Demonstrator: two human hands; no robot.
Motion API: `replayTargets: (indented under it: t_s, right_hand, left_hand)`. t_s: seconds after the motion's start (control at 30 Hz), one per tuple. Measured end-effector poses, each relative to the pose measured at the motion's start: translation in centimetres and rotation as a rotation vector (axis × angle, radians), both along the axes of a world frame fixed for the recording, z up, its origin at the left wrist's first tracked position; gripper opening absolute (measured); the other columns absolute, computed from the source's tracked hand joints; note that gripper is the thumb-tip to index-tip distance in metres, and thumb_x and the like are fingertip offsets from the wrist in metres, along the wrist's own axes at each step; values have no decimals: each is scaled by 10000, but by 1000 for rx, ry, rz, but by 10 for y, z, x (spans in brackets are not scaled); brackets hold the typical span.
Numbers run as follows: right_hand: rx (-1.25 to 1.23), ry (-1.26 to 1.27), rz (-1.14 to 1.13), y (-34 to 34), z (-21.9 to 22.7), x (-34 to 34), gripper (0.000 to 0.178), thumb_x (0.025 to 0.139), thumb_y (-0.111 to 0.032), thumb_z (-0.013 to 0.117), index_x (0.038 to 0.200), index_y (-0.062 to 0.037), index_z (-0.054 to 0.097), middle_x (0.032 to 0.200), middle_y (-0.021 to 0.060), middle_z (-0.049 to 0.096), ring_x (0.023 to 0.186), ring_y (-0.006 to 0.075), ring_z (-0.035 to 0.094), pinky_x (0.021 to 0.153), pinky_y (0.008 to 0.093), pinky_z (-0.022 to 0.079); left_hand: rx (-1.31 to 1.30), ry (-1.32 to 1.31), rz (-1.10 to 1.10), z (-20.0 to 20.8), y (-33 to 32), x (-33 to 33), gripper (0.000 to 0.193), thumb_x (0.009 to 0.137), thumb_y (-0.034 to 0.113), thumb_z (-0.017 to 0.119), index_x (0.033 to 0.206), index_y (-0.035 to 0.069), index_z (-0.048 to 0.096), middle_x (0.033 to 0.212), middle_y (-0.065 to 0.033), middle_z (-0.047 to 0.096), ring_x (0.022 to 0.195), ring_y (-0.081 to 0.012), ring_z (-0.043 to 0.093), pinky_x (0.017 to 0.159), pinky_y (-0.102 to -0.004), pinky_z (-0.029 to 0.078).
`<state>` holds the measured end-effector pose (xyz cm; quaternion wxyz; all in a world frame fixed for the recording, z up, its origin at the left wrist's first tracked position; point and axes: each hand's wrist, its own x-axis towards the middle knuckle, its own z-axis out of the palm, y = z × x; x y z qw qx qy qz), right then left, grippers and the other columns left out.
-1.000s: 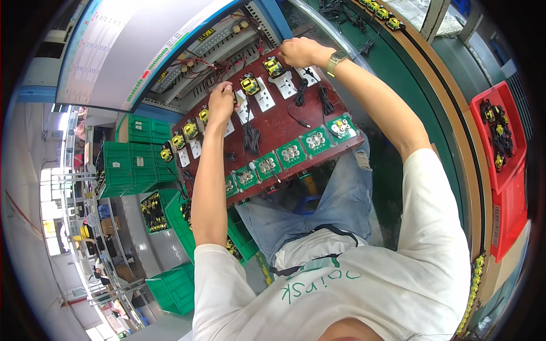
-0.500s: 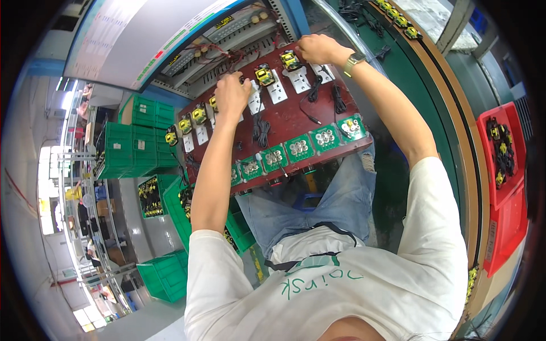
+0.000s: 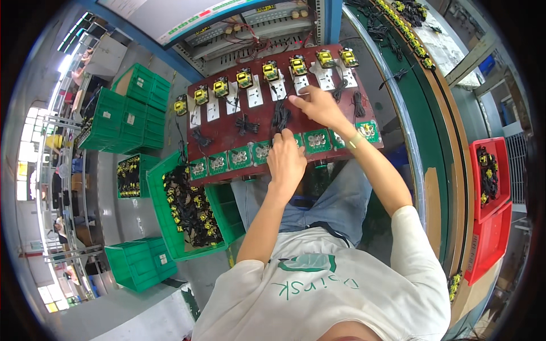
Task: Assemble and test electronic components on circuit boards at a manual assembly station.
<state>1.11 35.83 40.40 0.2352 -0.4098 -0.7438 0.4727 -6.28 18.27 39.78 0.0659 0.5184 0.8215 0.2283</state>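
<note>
A dark red board (image 3: 227, 128) lies before me with a row of yellow-and-black power adapter circuits (image 3: 269, 70) along its far side. They sit by white socket strips (image 3: 255, 94), while green circuit boards (image 3: 239, 157) line the near edge. My left hand (image 3: 286, 162) is over the near row, fingers curled down at the lower end of a black cable bundle (image 3: 281, 116); what they pinch is hidden. My right hand (image 3: 321, 108) hovers above the board to the right of that bundle, thumb and forefinger apart, with nothing visible between them.
A green crate (image 3: 156, 210) of adapters and cables stands left of my legs, with stacked green crates (image 3: 116, 128) beyond. Red bins (image 3: 492, 227) are at the right beside a long green bench (image 3: 392, 108). A screen (image 3: 151, 17) and wired rack (image 3: 256, 42) stand behind the board.
Both hands have come back from the far adapter row toward me. My left hand is now at the near green boards, my right over the middle. The view has shifted, showing more of the crate.
</note>
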Motion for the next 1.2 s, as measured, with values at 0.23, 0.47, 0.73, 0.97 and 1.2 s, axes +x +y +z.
replayTargets:
  t_s: [0.23, 0.47, 0.73, 0.97, 1.2]
  right_hand:
    - [-331, 237, 2, -13, -10, -40, 292, 1011, -279, 757, 1065, 8, 746, 799, 72, 707, 738, 138, 664, 638, 264, 511]
    - [-1019, 659, -51, -37, 43, -34, 225, 1045, -233, 740, 1129, -24, 728, 861, 63, 726, 732, 103, 635, 629, 213, 461]
    - [-652, 372, 146, -43, 65, 62, 188, 1088, -247, 700, 1116, -66, 743, 971, 8, 693, 761, 70, 580, 649, 211, 452]
    - [-269, -177, 367, -43, 61, 100, 262, 1143, -297, 592, 1110, -75, 725, 959, 18, 650, 833, 76, 506, 737, 215, 396]
    - [-693, 237, 395, -28, 23, 96, 364, 1163, -350, 545, 1047, -63, 735, 896, -19, 566, 796, 71, 416, 735, 233, 348]
  left_hand:
    - [85, -115, 90, -13, -26, -5, 378, 846, 47, 827, 1138, -17, 594, 921, -217, 681, 777, -475, 699, 736, -554, 569]
    - [231, -277, 86, -29, -29, -6, 303, 850, -16, 752, 1092, -57, 576, 911, -318, 714, 749, -534, 701, 650, -555, 579]
    - [163, -860, -2, -18, -45, -42, 251, 904, 10, 767, 1111, -62, 644, 960, -226, 749, 689, -331, 697, 642, -405, 590]
    - [199, -1811, -112, 22, -53, -78, 175, 987, 6, 709, 1143, -59, 666, 1031, -135, 776, 766, -127, 642, 705, -242, 569]
    - [404, -1320, -144, 27, -38, -81, 164, 952, -80, 694, 1112, -43, 688, 1061, -145, 790, 827, -141, 683, 750, -243, 581]
